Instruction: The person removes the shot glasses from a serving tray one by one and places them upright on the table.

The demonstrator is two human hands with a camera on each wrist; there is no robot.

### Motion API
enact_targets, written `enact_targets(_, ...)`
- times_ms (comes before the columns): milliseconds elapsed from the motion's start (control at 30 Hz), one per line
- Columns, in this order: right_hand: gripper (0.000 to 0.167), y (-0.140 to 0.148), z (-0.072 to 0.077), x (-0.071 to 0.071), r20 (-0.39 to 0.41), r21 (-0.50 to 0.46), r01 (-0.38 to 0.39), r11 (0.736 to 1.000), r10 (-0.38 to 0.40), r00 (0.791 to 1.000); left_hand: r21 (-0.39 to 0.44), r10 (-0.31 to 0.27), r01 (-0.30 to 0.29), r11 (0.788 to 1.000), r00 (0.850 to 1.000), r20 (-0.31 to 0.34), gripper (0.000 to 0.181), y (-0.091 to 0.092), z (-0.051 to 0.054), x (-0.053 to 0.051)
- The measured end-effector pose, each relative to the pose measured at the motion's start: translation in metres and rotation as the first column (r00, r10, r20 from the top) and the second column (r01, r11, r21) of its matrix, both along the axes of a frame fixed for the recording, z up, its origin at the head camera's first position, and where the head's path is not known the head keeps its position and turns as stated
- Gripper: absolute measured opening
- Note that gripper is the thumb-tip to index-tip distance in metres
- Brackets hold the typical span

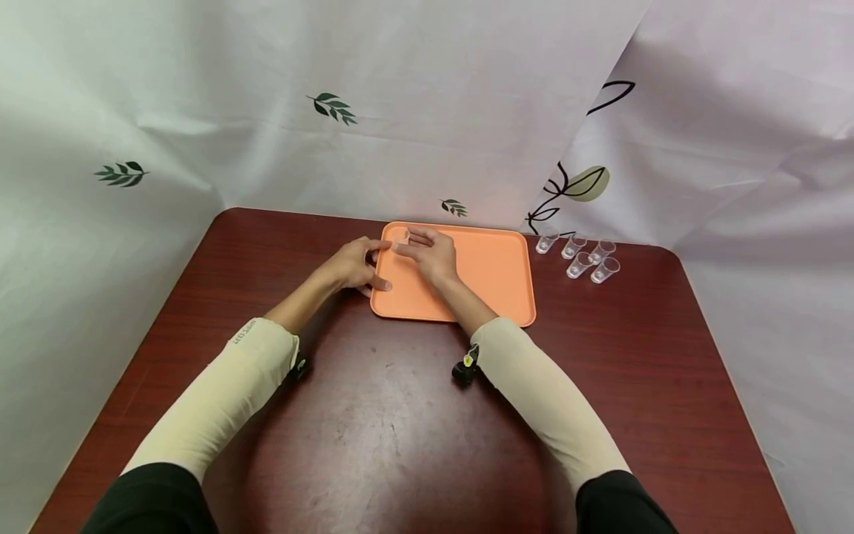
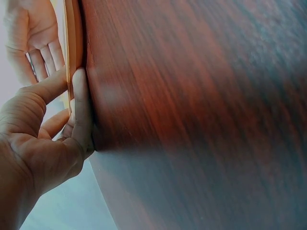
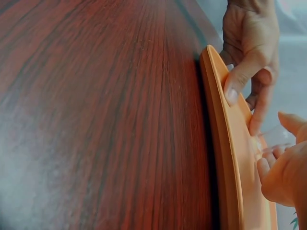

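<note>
An orange tray (image 1: 494, 274) lies at the table's back edge. My left hand (image 1: 356, 263) is at the tray's left rim, its thumb laid over the inside and other fingers outside against the rim. Its index finger reaches toward the base of a small clear cup (image 1: 402, 236) in the tray's back left corner. Around that cup, my right hand (image 1: 434, 256) has its thumb and fingers on either side. In the right wrist view, the clear cup (image 3: 276, 136) looks blurred between the right thumb and fingers. Part of the left hand's fingers is hidden behind the rim.
Several clear small cups (image 1: 579, 265) stand to the right of the tray, near the back edge. Dark red-brown tabletop (image 1: 360, 415) stretches in front. A white patterned cloth (image 1: 414, 111) hangs behind the table.
</note>
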State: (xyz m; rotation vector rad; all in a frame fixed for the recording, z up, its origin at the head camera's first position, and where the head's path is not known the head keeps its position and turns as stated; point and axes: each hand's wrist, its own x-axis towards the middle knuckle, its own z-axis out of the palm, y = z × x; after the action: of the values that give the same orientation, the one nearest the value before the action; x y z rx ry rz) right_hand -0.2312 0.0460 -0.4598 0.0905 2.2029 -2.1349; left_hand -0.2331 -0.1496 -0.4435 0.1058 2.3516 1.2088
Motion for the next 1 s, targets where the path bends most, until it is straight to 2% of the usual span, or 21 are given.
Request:
enact_targets(300,0.044,-0.005,-0.002,-0.003,-0.017,0.057,0.023,0.998,-0.022,1.000,0.004,0.001,-0.001,1.000,1.000,0.015,0.100,0.000,0.001,0.000)
enact_targets(500,0.041,-0.004,-0.001,-0.001,-0.022,0.032,0.027,0.999,-0.026,0.999,0.006,0.002,-0.002,1.000,1.000,0.018,0.099,0.001,0.001,0.001)
enact_targets(800,0.038,0.016,0.011,0.015,-0.027,0.003,0.009,1.000,-0.008,1.000,0.018,0.007,-0.007,1.000,1.000,0.009,0.099,0.003,0.001,0.002)
enact_targets(1000,0.043,0.037,0.014,0.025,-0.032,-0.019,0.007,1.000,-0.008,0.999,0.018,0.006,-0.006,1.000,1.000,0.005,0.100,0.002,0.002,0.001)
